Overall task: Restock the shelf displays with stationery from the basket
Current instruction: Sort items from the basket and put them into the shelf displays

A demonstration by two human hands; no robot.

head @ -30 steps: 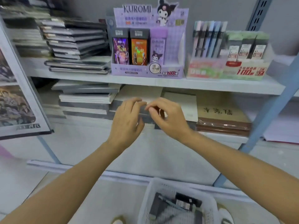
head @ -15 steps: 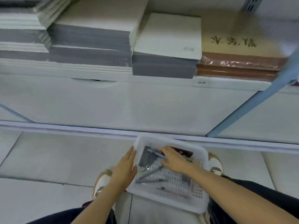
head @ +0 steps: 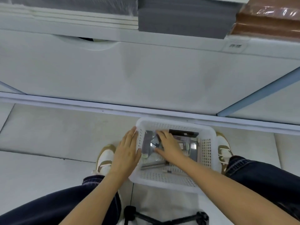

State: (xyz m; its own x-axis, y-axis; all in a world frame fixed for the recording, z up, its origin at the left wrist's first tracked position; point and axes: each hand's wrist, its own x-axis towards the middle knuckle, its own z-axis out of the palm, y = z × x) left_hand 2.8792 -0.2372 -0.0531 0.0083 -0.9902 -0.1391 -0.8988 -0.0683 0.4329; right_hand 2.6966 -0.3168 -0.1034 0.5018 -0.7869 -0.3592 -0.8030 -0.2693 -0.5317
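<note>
A white perforated basket (head: 209,133) stands on the floor between my feet. It holds a dark grey box (head: 146,142), a black box (head: 183,133), grey pens (head: 152,165) and a shiny clear-wrapped pack (head: 153,144). My left hand (head: 128,151) lies flat against the basket's left rim, holding nothing. My right hand (head: 168,145) is inside the basket, with fingers and thumb spread over the clear-wrapped pack. Whether it grips the pack is hidden by the hand itself.
Above the white base panel (head: 146,70) the lowest shelf carries stacked grey books (head: 186,21) and brown wrapped books (head: 267,25). A blue upright (head: 259,90) slants at the right. My shoes (head: 105,158) flank the basket. A black tripod (head: 162,218) stands just behind it.
My view dropped from the shelf displays to the floor basket. Both hands came down from the shelf: the left onto the basket's rim, the right into the basket among the items.
</note>
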